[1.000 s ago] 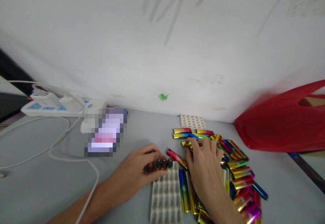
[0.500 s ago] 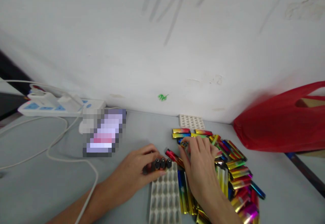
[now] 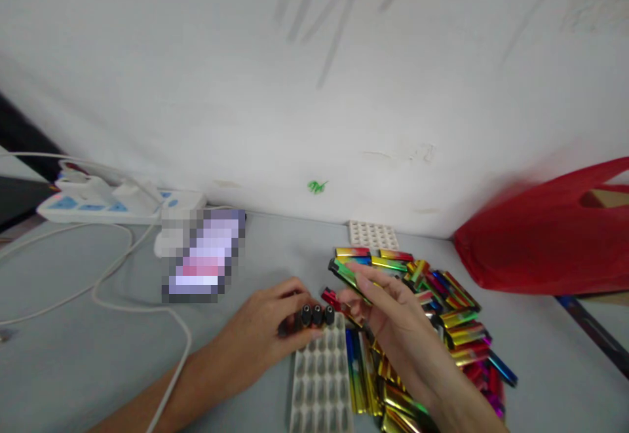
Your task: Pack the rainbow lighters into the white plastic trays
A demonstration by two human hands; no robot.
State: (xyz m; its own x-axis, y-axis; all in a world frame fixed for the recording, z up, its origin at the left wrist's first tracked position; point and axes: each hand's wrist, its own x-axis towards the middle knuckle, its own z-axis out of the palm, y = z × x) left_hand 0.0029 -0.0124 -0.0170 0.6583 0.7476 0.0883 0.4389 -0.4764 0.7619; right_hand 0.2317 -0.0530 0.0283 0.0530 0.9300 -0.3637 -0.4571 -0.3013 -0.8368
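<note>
At the far end of a pale slotted tray point(image 3: 322, 380), my left hand point(image 3: 275, 318) is closed around upright lighters. Three black lighter tops point(image 3: 318, 316) show beside its fingertips; the bodies are mostly hidden. My right hand point(image 3: 393, 308) pinches a shiny green lighter point(image 3: 348, 274) with a black end, held tilted above the pile. Just under its fingers lies a red lighter point(image 3: 331, 299). A loose pile of metallic multicoloured lighters point(image 3: 462, 335) spreads beneath and right of my right hand. The tray's nearer slots hold nothing.
A second pale tray point(image 3: 373, 234) lies by the wall. At the right stands a red bag point(image 3: 545, 243), with a dark strip point(image 3: 590, 335) below it. On the left are a blurred-out phone point(image 3: 209, 256), a power strip point(image 3: 122, 207) and a white cable point(image 3: 184, 335).
My right hand has turned over and lifted slightly from the pile, bringing the green lighter into side view. My left hand stays in place at the tray.
</note>
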